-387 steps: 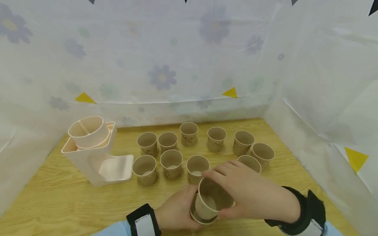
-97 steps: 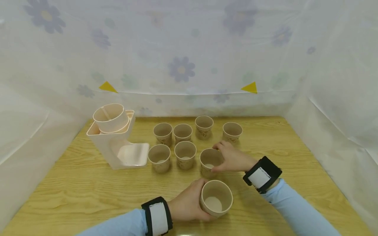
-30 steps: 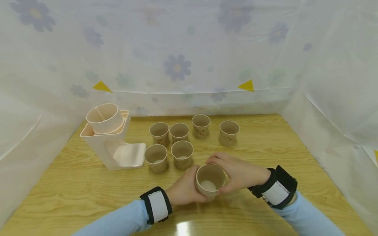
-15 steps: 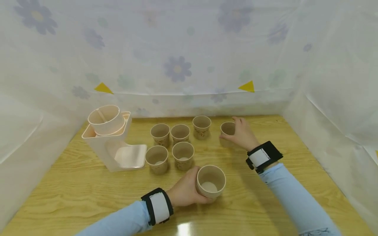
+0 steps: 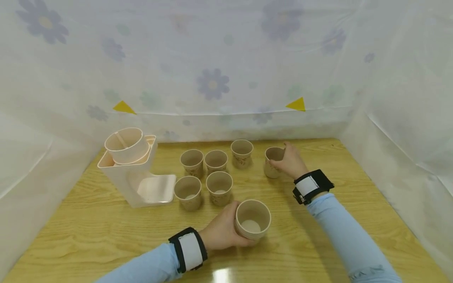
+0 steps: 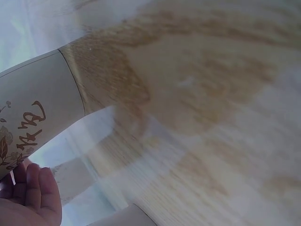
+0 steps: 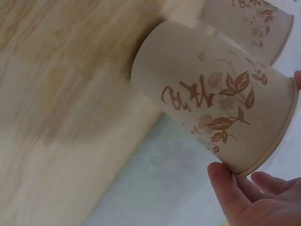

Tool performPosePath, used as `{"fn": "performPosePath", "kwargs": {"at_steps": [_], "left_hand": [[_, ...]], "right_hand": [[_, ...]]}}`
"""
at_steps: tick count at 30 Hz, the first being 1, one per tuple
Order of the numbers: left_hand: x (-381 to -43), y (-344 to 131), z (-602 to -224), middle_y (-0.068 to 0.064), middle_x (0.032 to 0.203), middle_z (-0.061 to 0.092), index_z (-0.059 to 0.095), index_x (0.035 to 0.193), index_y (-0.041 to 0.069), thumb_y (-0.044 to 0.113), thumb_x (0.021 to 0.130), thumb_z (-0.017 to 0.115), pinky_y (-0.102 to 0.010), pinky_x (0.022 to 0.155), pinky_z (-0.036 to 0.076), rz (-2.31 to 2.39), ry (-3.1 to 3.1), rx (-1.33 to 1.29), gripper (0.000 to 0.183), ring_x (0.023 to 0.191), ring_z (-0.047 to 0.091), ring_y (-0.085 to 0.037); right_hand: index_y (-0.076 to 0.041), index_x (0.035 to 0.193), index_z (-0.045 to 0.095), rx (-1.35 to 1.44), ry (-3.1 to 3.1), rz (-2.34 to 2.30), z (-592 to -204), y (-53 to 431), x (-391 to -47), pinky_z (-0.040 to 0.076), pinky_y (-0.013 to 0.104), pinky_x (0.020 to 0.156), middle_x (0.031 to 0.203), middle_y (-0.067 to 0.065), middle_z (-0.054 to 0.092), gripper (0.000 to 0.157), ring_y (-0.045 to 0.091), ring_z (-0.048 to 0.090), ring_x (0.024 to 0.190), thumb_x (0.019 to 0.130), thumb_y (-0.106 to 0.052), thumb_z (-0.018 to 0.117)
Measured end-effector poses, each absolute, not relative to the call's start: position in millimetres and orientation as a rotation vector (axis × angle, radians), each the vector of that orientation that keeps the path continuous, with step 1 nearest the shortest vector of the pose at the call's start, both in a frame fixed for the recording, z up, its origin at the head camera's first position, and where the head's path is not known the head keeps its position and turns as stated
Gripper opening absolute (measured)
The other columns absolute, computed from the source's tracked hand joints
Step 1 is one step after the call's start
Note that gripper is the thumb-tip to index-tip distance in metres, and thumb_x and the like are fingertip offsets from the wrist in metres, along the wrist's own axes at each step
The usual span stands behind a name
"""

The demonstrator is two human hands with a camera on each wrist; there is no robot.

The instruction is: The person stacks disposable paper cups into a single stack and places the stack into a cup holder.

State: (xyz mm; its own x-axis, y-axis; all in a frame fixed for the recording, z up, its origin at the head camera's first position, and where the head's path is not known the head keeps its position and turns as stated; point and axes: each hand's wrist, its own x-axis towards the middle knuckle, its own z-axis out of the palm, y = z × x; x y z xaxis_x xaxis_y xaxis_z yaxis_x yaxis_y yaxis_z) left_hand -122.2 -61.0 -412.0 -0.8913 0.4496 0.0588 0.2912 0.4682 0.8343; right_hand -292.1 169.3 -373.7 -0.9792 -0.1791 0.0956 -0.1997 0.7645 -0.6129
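Observation:
My left hand (image 5: 224, 228) grips a stack of nested beige paper cups (image 5: 253, 218) near the front middle of the table, mouths up. In the left wrist view, its curled fingers (image 6: 43, 190) lie against a cup wall (image 6: 35, 110) with brown lettering and a flower print. Farther back on the right, my right hand (image 5: 291, 161) holds a single paper cup (image 5: 271, 168) near its rim. The right wrist view shows that cup (image 7: 202, 94) upright with its base at the table, and fingertips (image 7: 220, 175) right at the rim.
Several more paper cups (image 5: 219, 188) stand mouth up in the middle, left of the stack. A cream plastic holder (image 5: 129, 177) with a round container (image 5: 125, 145) on top and a flat tray foot stands at the left. White flowered sheeting (image 5: 212, 106) encloses the wooden table (image 5: 106, 239).
Earlier, more cups stood on the table, including some at the right. My right hand was at the stack a second ago, then moved back right to the single cup. The left hand keeps the stack.

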Motion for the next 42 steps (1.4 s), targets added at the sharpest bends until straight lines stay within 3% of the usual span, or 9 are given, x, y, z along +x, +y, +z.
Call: {"fn": "performPosePath", "kwargs": {"at_steps": [7, 10, 14, 17, 29, 37, 42], "left_hand": [[-122, -60, -411, -0.009, 0.120, 0.055, 0.045, 0.123, 0.006, 0.028, 0.061, 0.085, -0.043, 0.098, 0.045, 1.408, 2.528, 0.634, 0.078, 0.110, 0.052, -0.019], [-122, -60, -411, -0.010, 0.121, 0.055, 0.044, 0.123, 0.005, 0.027, 0.061, 0.085, -0.044, 0.098, 0.045, 1.435, 2.512, 0.632, 0.078, 0.110, 0.052, -0.020], [-122, -61, -411, -0.010, 0.121, 0.056, 0.044, 0.124, 0.005, 0.026, 0.061, 0.084, -0.045, 0.098, 0.045, 1.459, 2.504, 0.643, 0.077, 0.110, 0.053, -0.020], [-123, -62, -412, -0.009, 0.120, 0.057, 0.044, 0.123, 0.005, 0.025, 0.062, 0.084, -0.045, 0.099, 0.044, 1.453, 2.510, 0.646, 0.076, 0.109, 0.053, -0.020], [-125, -60, -411, -0.007, 0.126, 0.057, 0.039, 0.134, 0.009, 0.021, 0.062, 0.084, -0.043, 0.103, 0.042, 1.488, 2.489, 0.726, 0.085, 0.114, 0.052, -0.016], [-126, -60, -414, -0.002, 0.127, 0.057, 0.041, 0.135, 0.017, 0.016, 0.061, 0.084, -0.041, 0.105, 0.040, 1.571, 2.423, 0.756, 0.085, 0.115, 0.051, -0.013], [-124, -61, -414, -0.004, 0.123, 0.058, 0.044, 0.133, 0.013, 0.018, 0.060, 0.084, -0.041, 0.101, 0.043, 1.518, 2.483, 0.720, 0.083, 0.111, 0.052, -0.015]], "right_hand": [[0.009, 0.146, 0.012, 0.453, -2.820, 1.185, -327, 174, -256, 0.038, 0.060, 0.099, 0.136, 0.037, 0.036, 0.090, 0.046, 0.041, 0.119, 0.082, -0.023, 0.066], [0.006, 0.146, 0.018, 0.659, -2.735, 1.218, -299, 173, -231, 0.037, 0.059, 0.098, 0.133, 0.033, 0.040, 0.084, 0.043, 0.042, 0.117, 0.082, -0.015, 0.067], [0.006, 0.138, 0.031, 1.061, -2.567, 1.115, -272, 171, -197, 0.041, 0.054, 0.094, 0.124, 0.026, 0.054, 0.077, 0.036, 0.052, 0.111, 0.074, -0.003, 0.072], [0.003, 0.134, 0.037, 1.298, -2.505, 1.008, -264, 169, -179, 0.045, 0.051, 0.092, 0.123, 0.019, 0.059, 0.076, 0.030, 0.056, 0.112, 0.069, -0.004, 0.075], [-0.004, 0.134, 0.039, 1.561, -2.678, 1.044, -292, 151, -166, 0.044, 0.047, 0.098, 0.125, 0.007, 0.056, 0.072, 0.018, 0.051, 0.117, 0.071, -0.011, 0.074], [0.001, 0.134, 0.039, 1.635, -2.727, 0.965, -315, 146, -167, 0.043, 0.048, 0.098, 0.125, 0.010, 0.055, 0.075, 0.021, 0.050, 0.117, 0.070, -0.014, 0.074], [0.003, 0.134, 0.039, 1.672, -2.717, 0.959, -323, 145, -166, 0.044, 0.048, 0.098, 0.125, 0.012, 0.055, 0.076, 0.021, 0.050, 0.117, 0.068, -0.013, 0.074]]}}
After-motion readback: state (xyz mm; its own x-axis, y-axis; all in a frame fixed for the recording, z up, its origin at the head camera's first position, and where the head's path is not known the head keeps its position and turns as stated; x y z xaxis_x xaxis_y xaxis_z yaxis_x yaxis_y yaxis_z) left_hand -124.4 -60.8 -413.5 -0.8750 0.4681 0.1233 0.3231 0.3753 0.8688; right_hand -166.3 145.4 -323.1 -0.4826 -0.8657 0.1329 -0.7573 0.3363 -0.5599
